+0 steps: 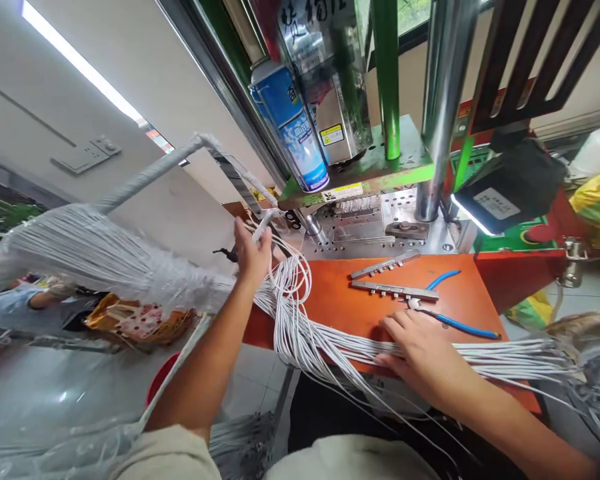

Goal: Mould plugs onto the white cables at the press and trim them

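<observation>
A thick bundle of thin white cables point(330, 340) lies across the orange work surface point(330, 283), with loops bunched at its left end. My left hand point(254, 253) is raised beside those loops, thumb and fingers apart around a short whitish rod point(263, 225); whether it touches the rod is unclear. Over the bundle further right, my right hand point(420, 350) is closed, fingers on the far side and thumb on the near side. Just beyond it are blue-handled pliers point(463, 325) and two slim metal fixture bars point(395, 291) with small pegs.
Behind the surface stands a green press with steel columns point(437, 113) and a metal base plate point(325, 250). A blue spray can point(297, 133) sits by it. At left, a plastic-wrapped rack point(150, 177) carries more cables. A red button point(537, 233) is at right.
</observation>
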A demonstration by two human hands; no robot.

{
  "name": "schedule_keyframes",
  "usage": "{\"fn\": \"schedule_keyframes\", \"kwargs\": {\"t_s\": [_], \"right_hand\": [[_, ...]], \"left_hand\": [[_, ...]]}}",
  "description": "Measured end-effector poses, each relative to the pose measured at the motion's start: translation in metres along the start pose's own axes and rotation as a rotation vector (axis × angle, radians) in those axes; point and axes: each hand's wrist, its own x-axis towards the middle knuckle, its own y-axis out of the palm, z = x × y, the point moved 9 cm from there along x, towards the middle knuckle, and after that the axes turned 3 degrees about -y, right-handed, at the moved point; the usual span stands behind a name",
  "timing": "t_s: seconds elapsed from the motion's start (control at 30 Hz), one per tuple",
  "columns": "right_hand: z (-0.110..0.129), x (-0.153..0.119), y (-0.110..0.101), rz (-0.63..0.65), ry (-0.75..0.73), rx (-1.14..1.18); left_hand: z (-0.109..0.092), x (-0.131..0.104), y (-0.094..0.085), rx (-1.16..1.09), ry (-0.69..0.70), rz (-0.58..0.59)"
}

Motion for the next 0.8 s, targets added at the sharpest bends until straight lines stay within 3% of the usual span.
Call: {"fn": "schedule_keyframes", "kwargs": {"t_s": [0.07,0.17,0.3,0.4,0.5,0.63,0.8], "right_hand": [[0.005,0.01,0.013,0.099,0.001,-0.11],[0.01,0.023,0.02,0.238,-0.017,-0.058],[0.005,0.038,0.004,0.236,0.059,0.093],[-0.002,0.038,-0.009,0.229,0.122,0.206],[-0.011,0.027,-0.018,0.295,0.129,0.221],[-0.035,0.014,-0.029,0.294,0.144,-0.153],[-0.041,0.007,-0.011,0.432,0.124,-0.294]], "left_hand": [[-0.012,-0.03,0.005,-0.012,0.031,0.037],[-0.049,-0.08,0.02,-0.077,0.14,0.197],[-0.098,-0.132,0.042,-0.258,0.331,0.513],[-0.124,-0.159,0.051,-0.327,0.438,0.683],[-0.133,-0.173,0.059,-0.235,0.481,0.75],[-0.124,-0.175,0.069,-0.166,0.377,0.83],[-0.127,-0.188,0.088,-0.084,0.347,1.031]]}}
